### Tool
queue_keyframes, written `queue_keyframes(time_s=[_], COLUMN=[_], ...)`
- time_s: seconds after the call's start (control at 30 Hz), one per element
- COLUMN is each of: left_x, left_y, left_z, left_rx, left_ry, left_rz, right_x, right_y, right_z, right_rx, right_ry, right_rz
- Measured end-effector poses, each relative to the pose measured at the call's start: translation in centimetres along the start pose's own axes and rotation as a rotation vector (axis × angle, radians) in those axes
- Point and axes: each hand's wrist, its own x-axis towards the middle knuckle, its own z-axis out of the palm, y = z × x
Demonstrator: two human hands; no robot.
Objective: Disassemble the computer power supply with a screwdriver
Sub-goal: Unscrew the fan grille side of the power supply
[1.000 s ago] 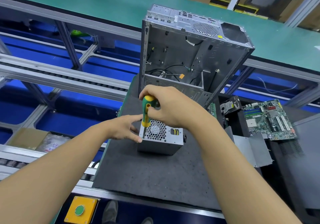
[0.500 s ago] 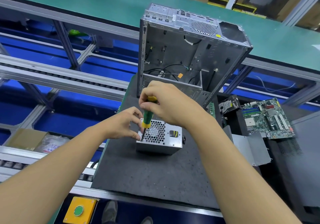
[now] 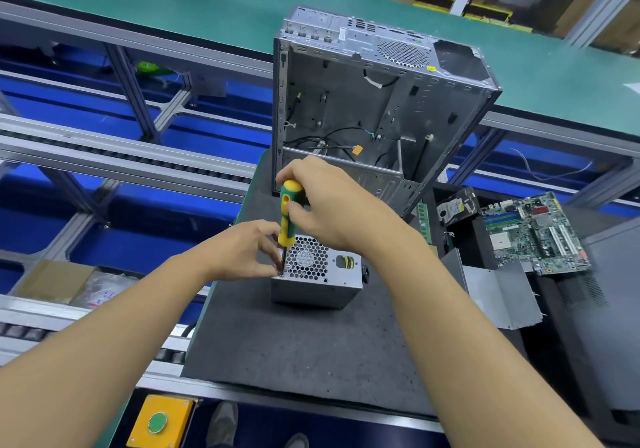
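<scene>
1. Since half a second before, the screwdriver (image 3: 287,212) had stood more upright — tip at the power supply's (image 3: 317,279) near-left corner.
2. Left hand (image 3: 244,252) pinched the shaft near the tip.
3. Right hand (image 3: 330,205) gripped the handle.
4. Supply sat on the dark tabletop (image 3: 304,343) — before an open case (image 3: 374,101).

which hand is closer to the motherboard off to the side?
Right. The right hand grips the screwdriver on the motherboard's side; the left hand sits beyond the screwdriver, farther away.

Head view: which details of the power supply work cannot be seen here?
- Screw head under the screwdriver tip: too small, crowded by left hand fingers.
- Power supply far side: hidden behind the right hand.
- Its label text: too small.
</scene>
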Motion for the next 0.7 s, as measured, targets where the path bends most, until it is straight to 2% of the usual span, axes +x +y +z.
queue_keyframes(time_s=[0.07,0.27,0.43,0.7], left_x=[-0.2,0.16,0.22,-0.01], left_y=[-0.29,-0.22,0.23,0.48], left_z=[-0.02,0.28,0.33,0.56], left_rx=[0.06,0.013,0.108,0.056], left_ry=[0.009,0.034,0.014,0.009], left_rz=[0.013,0.009,0.056,0.062], right_x=[-0.03,-0.02,-0.24,-0.09], right_y=[-0.07,-0.75,-0.81,-0.54], right_z=[-0.11,-0.43,-0.27,0.39], right_rx=[0.003,0.0,0.007,0.021], right_ry=[0.007,-0.028,-0.032,0.054], right_rz=[-0.011,-0.038,-0.076,-0.069])
